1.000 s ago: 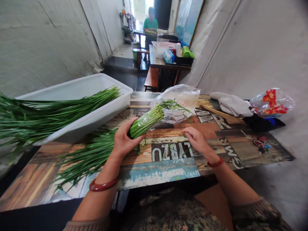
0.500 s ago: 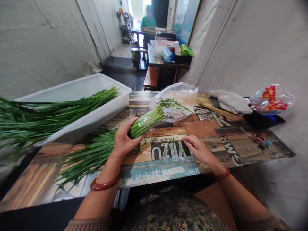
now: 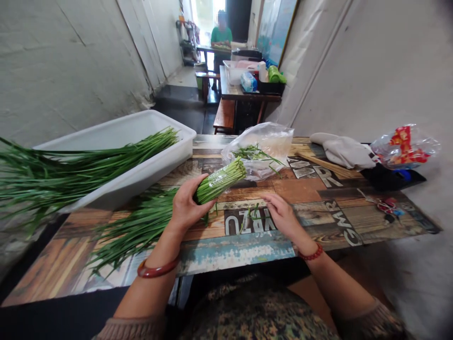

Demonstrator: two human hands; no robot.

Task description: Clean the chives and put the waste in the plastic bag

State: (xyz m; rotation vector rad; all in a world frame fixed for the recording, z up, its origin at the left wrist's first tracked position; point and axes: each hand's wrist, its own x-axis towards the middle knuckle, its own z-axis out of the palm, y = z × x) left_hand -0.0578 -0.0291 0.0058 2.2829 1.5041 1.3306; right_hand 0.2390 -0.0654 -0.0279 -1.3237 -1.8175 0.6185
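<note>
From afar, my left hand [image 3: 188, 204] is clasping the greens [image 3: 222, 180]; my right hand [image 3: 284, 218] is curling loosely near scraps [image 3: 253, 212], whether holding anything I can't tell.

Left grip [image 3: 188, 204] around bundled green stalks [image 3: 223, 178], right grip [image 3: 282, 215] near scraps [image 3: 254, 212], white tub [image 3: 141, 126]

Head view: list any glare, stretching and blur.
In the head view, strong backlight washes out the far opening; in the head view, glints dot the clear wrap around the green bundle; the head view looks stretched toward its edges, and small items at the table's right end look soft.
</note>
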